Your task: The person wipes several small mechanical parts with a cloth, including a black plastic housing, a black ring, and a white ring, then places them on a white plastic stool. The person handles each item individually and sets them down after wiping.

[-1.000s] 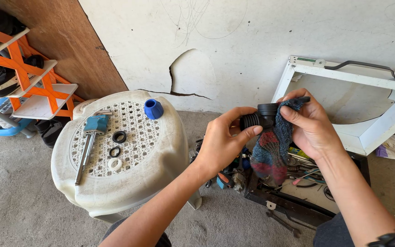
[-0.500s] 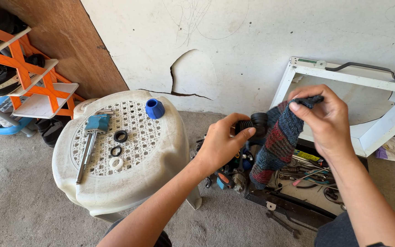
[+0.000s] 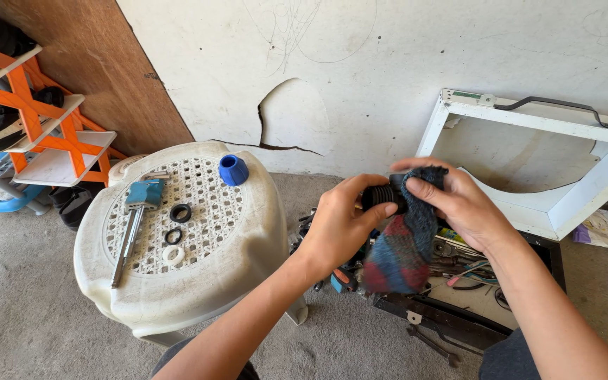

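A white frame (image 3: 529,169) leaned on the wall; a stool (image 3: 177,281) carried a wrench (image 3: 134,218), blue cap (image 3: 233,169) and rings (image 3: 179,212). Beside the stool's right edge, the left hand (image 3: 339,229) gripped a black fitting (image 3: 380,197); the right hand (image 3: 459,204) pressed a rag (image 3: 402,246) on it.

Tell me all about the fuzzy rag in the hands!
The rag looks like soft, fuzzy knit cloth, striped dark blue, red and teal. It hangs limp, its top bunched over a black ribbed part. The right hand presses it against that part; the left hand grips the part and touches the rag's edge. Its lower end dangles free above a toolbox.
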